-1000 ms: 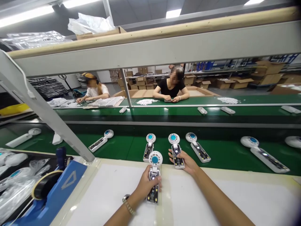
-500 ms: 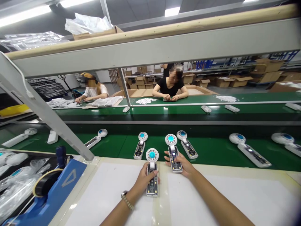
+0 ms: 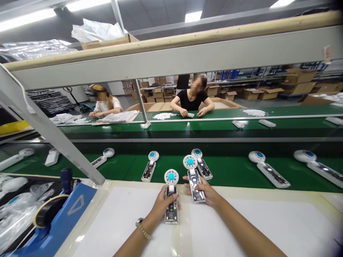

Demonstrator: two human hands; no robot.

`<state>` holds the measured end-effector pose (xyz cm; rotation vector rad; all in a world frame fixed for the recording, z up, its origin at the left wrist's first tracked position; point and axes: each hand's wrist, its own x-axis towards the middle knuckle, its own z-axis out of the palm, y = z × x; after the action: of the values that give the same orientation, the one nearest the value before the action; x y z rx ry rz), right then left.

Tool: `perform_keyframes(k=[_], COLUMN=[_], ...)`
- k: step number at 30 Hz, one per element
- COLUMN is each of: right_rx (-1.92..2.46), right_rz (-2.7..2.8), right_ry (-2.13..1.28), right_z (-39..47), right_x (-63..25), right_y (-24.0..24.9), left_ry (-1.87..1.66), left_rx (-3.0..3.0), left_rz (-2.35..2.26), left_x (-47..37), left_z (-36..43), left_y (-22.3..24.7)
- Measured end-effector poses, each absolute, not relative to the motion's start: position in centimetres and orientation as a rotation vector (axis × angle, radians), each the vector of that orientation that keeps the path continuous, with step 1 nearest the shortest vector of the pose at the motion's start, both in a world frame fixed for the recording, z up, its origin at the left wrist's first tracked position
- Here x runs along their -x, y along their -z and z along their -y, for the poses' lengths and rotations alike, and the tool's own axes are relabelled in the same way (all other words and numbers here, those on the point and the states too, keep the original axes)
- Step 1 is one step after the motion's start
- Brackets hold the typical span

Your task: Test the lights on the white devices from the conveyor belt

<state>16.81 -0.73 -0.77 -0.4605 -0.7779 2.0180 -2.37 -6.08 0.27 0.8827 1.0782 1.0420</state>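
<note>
My left hand [image 3: 164, 203] is wrapped round a white handheld fan [image 3: 171, 213], its round head with a blue centre pointing away from me and its circuit board showing. To the right, my right hand [image 3: 206, 191] grips a second fan [image 3: 197, 185] of the same kind, tilted slightly left, thumb on its board. Just behind the second fan, another fan [image 3: 205, 169] lies on the green belt [image 3: 227, 171]. One more fan [image 3: 148, 171] lies on the belt left of my hands. The two held fans are apart, over the near edge of the white worktop [image 3: 118, 221].
More fans [image 3: 273, 175] lie along the belt. A blue tape dispenser [image 3: 77, 207] and bagged parts [image 3: 16, 221] are at the left. A slanted metal post [image 3: 69, 142] rises there, and a beam [image 3: 171, 60] crosses above. Across the belt, people [image 3: 191, 100] handle white parts.
The fans on the near belt have shifted left. My right hand has moved slightly left and nearer, its fan now tilted. My left hand has barely moved.
</note>
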Motion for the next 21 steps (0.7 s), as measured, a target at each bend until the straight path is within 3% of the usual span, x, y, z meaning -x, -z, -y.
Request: perform_keyframes(k=[16,21], right_rx=[0.487,0.711], right_rz=[0.865,1.060], right_ry=[-2.004,-1.819], right_z=[1.12,0.14], right_x=[-16.75,-17.55], right_y=[0.31,0.42], left_ry=[-1.014,-1.025], left_rx=[-0.864,-0.868], left_rz=[-1.052,-0.988], left_x=[2.51,2.74], left_z=[6.12,6.10], left_y=[-0.33,-0.18])
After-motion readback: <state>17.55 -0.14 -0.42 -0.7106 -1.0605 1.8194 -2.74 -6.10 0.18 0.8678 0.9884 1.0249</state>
